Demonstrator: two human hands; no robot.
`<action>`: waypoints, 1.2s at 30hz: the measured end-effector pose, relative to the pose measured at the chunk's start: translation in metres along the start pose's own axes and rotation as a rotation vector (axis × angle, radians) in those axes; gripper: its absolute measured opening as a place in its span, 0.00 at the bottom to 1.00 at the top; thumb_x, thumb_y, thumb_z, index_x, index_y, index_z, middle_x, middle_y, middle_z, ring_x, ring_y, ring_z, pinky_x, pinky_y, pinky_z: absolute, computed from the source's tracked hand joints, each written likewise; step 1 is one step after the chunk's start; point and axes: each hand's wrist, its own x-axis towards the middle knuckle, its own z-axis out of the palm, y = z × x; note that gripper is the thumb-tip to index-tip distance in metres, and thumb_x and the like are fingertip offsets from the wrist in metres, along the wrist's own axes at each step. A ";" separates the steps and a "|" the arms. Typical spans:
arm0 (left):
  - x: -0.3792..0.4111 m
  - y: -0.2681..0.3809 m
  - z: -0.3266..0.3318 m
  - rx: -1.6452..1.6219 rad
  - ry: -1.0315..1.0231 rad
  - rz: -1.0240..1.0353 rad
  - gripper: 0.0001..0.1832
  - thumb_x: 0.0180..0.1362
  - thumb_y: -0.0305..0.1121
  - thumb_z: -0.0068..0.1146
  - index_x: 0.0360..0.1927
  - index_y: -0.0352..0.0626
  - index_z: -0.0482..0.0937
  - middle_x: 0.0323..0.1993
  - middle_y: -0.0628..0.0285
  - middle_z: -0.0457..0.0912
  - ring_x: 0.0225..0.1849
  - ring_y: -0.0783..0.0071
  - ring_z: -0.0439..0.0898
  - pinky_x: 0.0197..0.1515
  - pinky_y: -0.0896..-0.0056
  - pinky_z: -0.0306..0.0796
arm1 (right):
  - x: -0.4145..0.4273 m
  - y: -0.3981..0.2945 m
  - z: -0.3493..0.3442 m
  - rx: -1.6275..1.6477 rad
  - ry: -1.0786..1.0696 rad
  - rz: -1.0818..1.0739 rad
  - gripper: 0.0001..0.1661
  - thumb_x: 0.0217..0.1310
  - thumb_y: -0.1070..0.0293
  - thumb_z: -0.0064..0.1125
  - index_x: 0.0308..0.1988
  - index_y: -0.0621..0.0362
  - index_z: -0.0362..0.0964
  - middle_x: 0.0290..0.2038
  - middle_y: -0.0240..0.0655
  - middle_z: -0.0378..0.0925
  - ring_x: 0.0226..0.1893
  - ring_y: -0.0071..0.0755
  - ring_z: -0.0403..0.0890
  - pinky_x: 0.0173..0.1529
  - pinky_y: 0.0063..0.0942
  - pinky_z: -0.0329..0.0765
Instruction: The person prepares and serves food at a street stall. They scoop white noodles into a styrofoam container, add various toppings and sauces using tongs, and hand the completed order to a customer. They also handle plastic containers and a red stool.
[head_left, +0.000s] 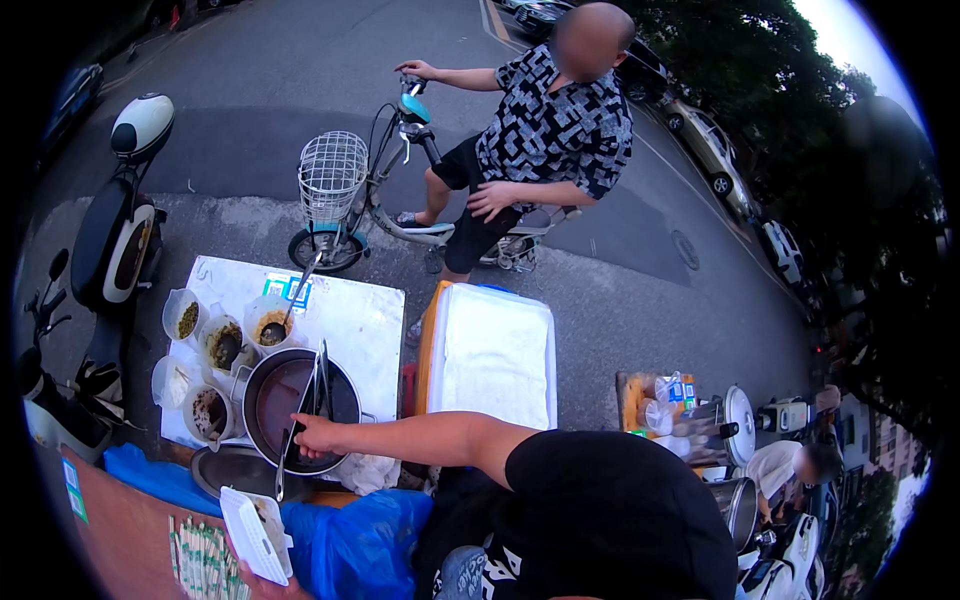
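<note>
My right hand (321, 436) is over the near rim of a large metal pot (255, 439) of dark reddish liquid. Its fingers are curled beside long metal utensils (321, 379) lying across the pot; whether they grip one is unclear. At the lower edge, my left hand (264, 583), partly cut off, holds an open white foam clamshell box (255, 532) with pale food inside. Several plastic tubs (214, 401) of toppings stand beside the pot. A ladle (301, 289) rests in one tub.
The pot stands on a white tabletop (375, 322) with a cooler box (495, 360) alongside. Below are a metal lid (232, 472), blue plastic bags (367, 536) and wrapped chopsticks (202, 559). A person (555, 142) sits on an electric bike (397, 195) across the table. A scooter (120, 232) is parked left.
</note>
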 end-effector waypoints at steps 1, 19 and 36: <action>-0.008 0.003 -0.004 -0.428 0.128 -0.241 0.39 0.68 0.52 0.45 0.76 0.40 0.54 0.74 0.43 0.58 0.74 0.44 0.60 0.72 0.43 0.60 | -0.004 -0.007 0.004 -0.021 -0.022 0.017 0.44 0.69 0.70 0.50 0.77 0.47 0.39 0.28 0.33 0.79 0.23 0.23 0.76 0.24 0.23 0.74; -0.011 -0.009 -0.006 -1.074 0.559 -0.747 0.35 0.67 0.43 0.48 0.74 0.39 0.59 0.72 0.46 0.64 0.71 0.48 0.66 0.72 0.48 0.61 | 0.025 0.027 0.064 -1.241 -0.013 -0.542 0.20 0.54 0.69 0.57 0.49 0.60 0.72 0.34 0.49 0.83 0.37 0.59 0.85 0.41 0.53 0.81; 0.025 0.035 0.018 -0.867 0.065 -0.381 0.40 0.67 0.56 0.39 0.77 0.44 0.53 0.77 0.54 0.55 0.77 0.50 0.55 0.77 0.46 0.47 | -0.029 -0.029 -0.014 -0.685 0.285 -0.830 0.09 0.65 0.66 0.56 0.37 0.61 0.69 0.28 0.51 0.78 0.32 0.59 0.81 0.37 0.49 0.77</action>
